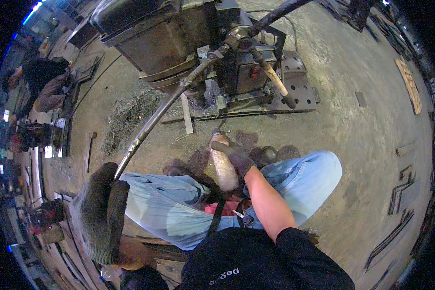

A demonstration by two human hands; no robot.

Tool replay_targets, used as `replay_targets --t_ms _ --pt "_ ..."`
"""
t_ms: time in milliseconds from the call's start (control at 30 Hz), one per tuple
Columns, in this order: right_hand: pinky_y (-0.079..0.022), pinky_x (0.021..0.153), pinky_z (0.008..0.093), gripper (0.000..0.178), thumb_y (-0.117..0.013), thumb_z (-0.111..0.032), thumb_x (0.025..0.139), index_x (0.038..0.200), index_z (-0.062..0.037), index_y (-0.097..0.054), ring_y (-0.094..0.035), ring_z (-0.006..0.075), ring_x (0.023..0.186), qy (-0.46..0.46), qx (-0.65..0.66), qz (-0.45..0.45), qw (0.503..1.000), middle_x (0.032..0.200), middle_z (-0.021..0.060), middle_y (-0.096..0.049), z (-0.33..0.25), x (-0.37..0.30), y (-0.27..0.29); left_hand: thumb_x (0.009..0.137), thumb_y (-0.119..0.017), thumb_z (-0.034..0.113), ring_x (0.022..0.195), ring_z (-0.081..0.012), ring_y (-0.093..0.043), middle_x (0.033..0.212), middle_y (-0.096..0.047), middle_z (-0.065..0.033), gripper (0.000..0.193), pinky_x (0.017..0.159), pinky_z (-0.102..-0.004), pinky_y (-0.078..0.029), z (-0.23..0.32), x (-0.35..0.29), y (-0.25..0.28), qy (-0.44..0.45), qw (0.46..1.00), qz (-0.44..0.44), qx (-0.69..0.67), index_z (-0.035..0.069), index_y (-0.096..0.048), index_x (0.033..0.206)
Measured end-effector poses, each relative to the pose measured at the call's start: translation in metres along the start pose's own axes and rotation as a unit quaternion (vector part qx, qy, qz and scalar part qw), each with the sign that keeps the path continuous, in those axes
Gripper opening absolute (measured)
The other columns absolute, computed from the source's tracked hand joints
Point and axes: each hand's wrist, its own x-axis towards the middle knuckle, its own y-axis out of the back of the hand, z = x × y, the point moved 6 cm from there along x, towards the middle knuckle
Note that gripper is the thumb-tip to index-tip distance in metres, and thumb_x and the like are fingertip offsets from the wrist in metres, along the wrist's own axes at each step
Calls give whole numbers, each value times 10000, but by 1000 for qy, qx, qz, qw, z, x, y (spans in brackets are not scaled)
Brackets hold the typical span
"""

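The bottle (224,169), cloudy and pinkish, is between the person's knees, its narrow cap end toward the machine (179,48); whether its base touches anything cannot be told. The gloved right hand (234,155) is wrapped round the bottle's upper part; the gloved left hand (101,208), well apart from it, is closed about the lower end of a long metal bar (145,128), which slants up to a hub (239,38) on the machine; a second arm with a pale handle (274,79) hangs from that hub.

Below the hub are a red switch (254,72) and a base plate (302,96) with round holes; metal shavings (125,116) litter the floor to the left, and dark wet-looking stains (198,162) lie around the bottle; farther left, another person (48,87) bends over some work.

A hard squeeze or a tilt could spill the bottle's contents, if it holds any; a slick glove could slip off the bar and let it swing; the shavings could cut a hand brushing through them.
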Motion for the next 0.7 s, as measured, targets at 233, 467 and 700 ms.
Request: replay_targets --t_ms 233,467,700 --pt "-544 744 354 507 -829 -436 814 1132 -65 -691 -669 200 788 -42 75 -2 996 976 67 -710 -24 -18 -5 885 -759 153 790 -191 -707 893 -746 -159 309 719 -333 -551 -15 -2 -13 76 988 15 -132 -10 -700 1141" --pt "-559 697 367 495 -861 -372 798 1160 -86 -681 -676 219 785 -47 50 23 997 977 87 -714 -4 -5 -10 902 -746 152 759 -179 -697 852 -742 -140 287 702 -323 -548 -17 -6 -12 44 989 55 -133 -20 -703 1128" --pt "-551 660 350 420 -803 -404 854 1120 -100 -688 -668 203 769 -79 42 -13 996 950 67 -709 11 2 -7 912 -741 170 768 -173 -694 862 -745 -144 283 709 -317 -549 -16 -4 -15 56 984 56 -158 -29 -706 1111"
